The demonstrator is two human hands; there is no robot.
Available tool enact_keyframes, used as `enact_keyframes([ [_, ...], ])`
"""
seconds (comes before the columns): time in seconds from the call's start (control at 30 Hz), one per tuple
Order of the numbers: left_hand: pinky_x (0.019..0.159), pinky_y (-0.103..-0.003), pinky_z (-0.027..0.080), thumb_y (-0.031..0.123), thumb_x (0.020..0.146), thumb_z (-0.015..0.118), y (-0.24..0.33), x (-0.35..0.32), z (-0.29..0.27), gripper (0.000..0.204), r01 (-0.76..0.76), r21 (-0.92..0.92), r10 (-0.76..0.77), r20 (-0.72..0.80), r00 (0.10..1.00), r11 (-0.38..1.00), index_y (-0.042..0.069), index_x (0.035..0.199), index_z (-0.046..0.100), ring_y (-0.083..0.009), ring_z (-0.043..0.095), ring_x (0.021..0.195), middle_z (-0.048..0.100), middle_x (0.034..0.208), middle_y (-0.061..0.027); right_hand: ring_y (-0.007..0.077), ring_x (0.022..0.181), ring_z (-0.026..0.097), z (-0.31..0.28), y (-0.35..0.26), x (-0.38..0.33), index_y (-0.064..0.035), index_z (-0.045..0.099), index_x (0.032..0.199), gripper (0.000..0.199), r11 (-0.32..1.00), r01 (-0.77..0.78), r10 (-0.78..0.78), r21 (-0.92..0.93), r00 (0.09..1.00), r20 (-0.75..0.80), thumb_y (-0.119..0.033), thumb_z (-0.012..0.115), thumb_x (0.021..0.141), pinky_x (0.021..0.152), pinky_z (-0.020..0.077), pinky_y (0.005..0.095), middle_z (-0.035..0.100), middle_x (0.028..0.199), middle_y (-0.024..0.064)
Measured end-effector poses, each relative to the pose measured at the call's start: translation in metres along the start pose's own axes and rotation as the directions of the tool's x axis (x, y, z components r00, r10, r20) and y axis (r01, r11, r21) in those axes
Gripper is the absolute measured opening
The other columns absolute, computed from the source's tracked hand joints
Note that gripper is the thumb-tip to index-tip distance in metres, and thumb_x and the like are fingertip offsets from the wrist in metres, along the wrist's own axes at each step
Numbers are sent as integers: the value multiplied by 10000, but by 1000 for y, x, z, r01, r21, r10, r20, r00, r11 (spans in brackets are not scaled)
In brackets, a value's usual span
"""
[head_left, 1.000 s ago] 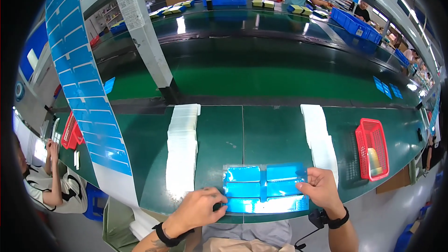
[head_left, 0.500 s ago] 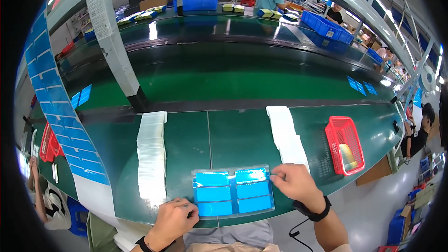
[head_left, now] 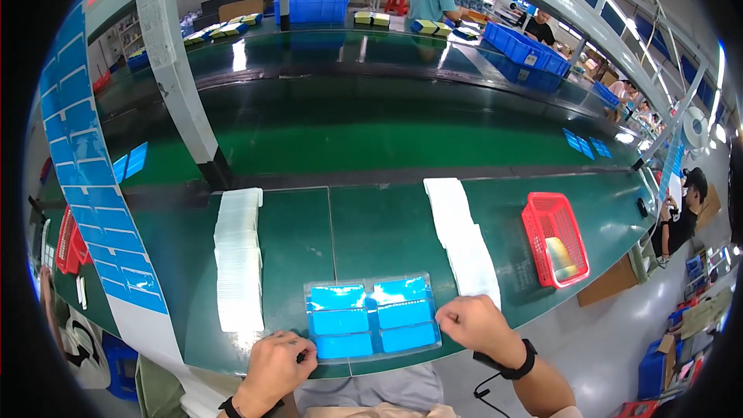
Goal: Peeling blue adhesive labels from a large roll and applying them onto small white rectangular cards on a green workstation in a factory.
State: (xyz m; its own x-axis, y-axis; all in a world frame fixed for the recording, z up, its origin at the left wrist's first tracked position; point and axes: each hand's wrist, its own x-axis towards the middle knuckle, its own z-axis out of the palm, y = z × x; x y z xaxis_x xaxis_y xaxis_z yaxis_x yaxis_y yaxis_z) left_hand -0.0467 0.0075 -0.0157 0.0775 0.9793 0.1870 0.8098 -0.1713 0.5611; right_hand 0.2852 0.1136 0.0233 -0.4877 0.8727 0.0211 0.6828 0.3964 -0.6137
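On the green worktable in front of me lies a clear plastic sheet (head_left: 370,340) bearing several glossy blue rectangles in two columns. My left hand (head_left: 280,360) is closed, fingers curled, at the sheet's near left corner. Beside the sheet's right edge, my right hand (head_left: 478,329) is closed with thumb and forefinger together. Whatever either hand may pinch is too small or hidden to make out. A long row of overlapping white pieces (head_left: 239,255) lies beyond my left hand. Another white row (head_left: 461,236) runs toward my right hand, which covers part of its near end.
A red plastic basket (head_left: 531,228) with a yellowish piece inside stands at the right. A long strip of blue film (head_left: 101,209) hangs at the left near a metal post (head_left: 176,93). Across the dark green belt (head_left: 371,135) are blue bins (head_left: 312,7) and other people.
My right hand has moved nearer to me along the sheet's right edge. The left hand stays at the near left corner. The whole view has shifted slightly.
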Motion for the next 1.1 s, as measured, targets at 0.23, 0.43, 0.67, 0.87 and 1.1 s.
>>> enact_keyframes([
  [0.23, 612, -375, 538, 72, 708, 745, 2, -1, -3, 50, 62, -31, -62, 2, 998, 998, 104, 743, 730, -275, 643, 681, 650, 693, -54, 341, 666, 664, 22, -1, -32, -56, 695, 762, 74, 999, -15, 12, -47, 998, -66, -121, 665, 782, 603, 538, 423, 685, 743, 123],
  [0.43, 696, -401, 540, 141, 738, 744, 12, 12, -19, 53, 43, 63, -51, 132, 990, 997, 110, 781, 744, -271, 663, 784, 679, 789, -54, 280, 716, 678, -4, -12, -23, -94, 727, 774, 104, 948, 178, -196, -263, 980, -44, -188, 709, 733, 577, 532, 374, 680, 761, 57],
  [0.67, 1016, -506, 404, 320, 740, 748, 29, 80, -3, 346, -373, 157, 296, 368, 881, 915, 140, 1036, 737, -269, 607, 1144, 644, 1168, -67, 383, 1323, 454, 21, -20, 53, -220, 704, 1148, 405, 750, 560, -469, -351, 825, 315, -416, 693, 793, 1114, 317, 626, 580, 1272, 101],
  [0.87, 983, -492, 387, 287, 731, 707, 1, 57, -25, 307, -389, 232, 305, 326, 895, 892, 161, 1008, 749, -223, 615, 1103, 641, 1103, -44, 392, 1336, 470, -16, 18, 33, -235, 722, 1146, 385, 724, 527, -398, -446, 846, 354, -414, 661, 811, 1125, 278, 664, 596, 1284, 101],
  [1.1, 1021, -522, 369, 359, 717, 765, 38, 88, 21, 443, -287, 108, 238, 328, 914, 952, 119, 1087, 726, -271, 589, 1151, 632, 1173, -58, 413, 1381, 431, 43, -23, 56, -194, 690, 1106, 378, 781, 536, -483, -320, 844, 233, -452, 674, 830, 1130, 220, 703, 584, 1307, 109],
])
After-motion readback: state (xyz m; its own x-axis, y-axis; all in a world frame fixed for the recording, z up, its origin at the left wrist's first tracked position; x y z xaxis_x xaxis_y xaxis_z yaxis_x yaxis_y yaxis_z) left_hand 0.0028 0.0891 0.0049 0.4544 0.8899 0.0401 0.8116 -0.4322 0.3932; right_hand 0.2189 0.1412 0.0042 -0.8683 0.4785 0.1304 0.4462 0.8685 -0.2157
